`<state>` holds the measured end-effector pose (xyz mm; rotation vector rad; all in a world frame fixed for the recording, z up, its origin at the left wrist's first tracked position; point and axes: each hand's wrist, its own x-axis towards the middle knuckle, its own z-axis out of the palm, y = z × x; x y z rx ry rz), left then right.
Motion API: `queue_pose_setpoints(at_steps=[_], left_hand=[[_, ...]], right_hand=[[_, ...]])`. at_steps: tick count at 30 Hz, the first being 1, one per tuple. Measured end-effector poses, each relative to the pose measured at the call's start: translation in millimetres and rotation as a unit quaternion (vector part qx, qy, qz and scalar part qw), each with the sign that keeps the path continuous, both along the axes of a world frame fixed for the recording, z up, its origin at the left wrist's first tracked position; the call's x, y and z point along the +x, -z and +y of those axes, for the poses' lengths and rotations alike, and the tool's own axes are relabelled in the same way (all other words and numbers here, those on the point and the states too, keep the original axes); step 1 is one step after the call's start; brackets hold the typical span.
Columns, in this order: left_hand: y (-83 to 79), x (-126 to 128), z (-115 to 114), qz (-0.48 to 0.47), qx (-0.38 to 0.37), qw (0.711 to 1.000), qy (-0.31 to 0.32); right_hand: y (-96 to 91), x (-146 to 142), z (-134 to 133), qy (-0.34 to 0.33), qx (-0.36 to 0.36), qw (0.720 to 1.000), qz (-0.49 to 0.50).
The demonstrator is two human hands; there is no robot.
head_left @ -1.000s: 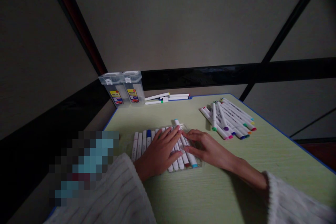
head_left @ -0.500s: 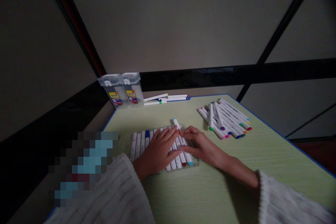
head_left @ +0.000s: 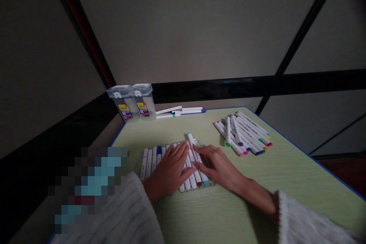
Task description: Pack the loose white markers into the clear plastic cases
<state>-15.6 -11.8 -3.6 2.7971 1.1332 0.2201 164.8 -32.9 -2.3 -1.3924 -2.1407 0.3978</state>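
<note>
Pale green tabletop (head_left: 183, 221) surrounds a clear tray (head_left: 212, 185) holding a row of white markers (head_left: 154, 160). On the tray, the left hand (head_left: 171, 171) lies flat, fingers extended. At its right end, the right hand (head_left: 220, 164) touches a light-blue-capped marker (head_left: 197, 156) with curved fingers; whether they grip, I cannot tell. Beyond the tray, rightward, loose markers (head_left: 248, 132) lie heaped.

head view | from wearer's head | facing forward, down | table (head_left: 183, 217) near, wall (head_left: 185, 26) beyond
</note>
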Motion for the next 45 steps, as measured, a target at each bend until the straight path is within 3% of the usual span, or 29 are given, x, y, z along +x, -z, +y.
queue_pose_setpoints(at_steps=[7,20,26,31,37,45], left_hand=[[1.4,-1,1,-0.009,0.015,1.000,0.004],[3.7,-2,2,-0.021,0.023,0.999,0.012],[2.9,-2,1,-0.019,0.035,0.999,0.016],[0.5,-1,1,-0.002,0.029,1.000,0.007],[-0.8,-1,0,0.007,0.013,1.000,0.001],[0.2,-1,1,0.002,0.014,1.000,0.003]], right_hand=[[3.5,-7,0,0.056,-0.040,0.994,0.089],[7.9,-1,8,0.040,-0.063,0.957,0.281],[-2.8,4,6,0.070,-0.021,0.980,0.186],[-13.1,23,10,0.093,0.069,0.991,0.067],[-22.1,65,23,0.191,0.156,0.969,-0.005],[-17.7,113,35,0.308,0.169,0.936,-0.016]])
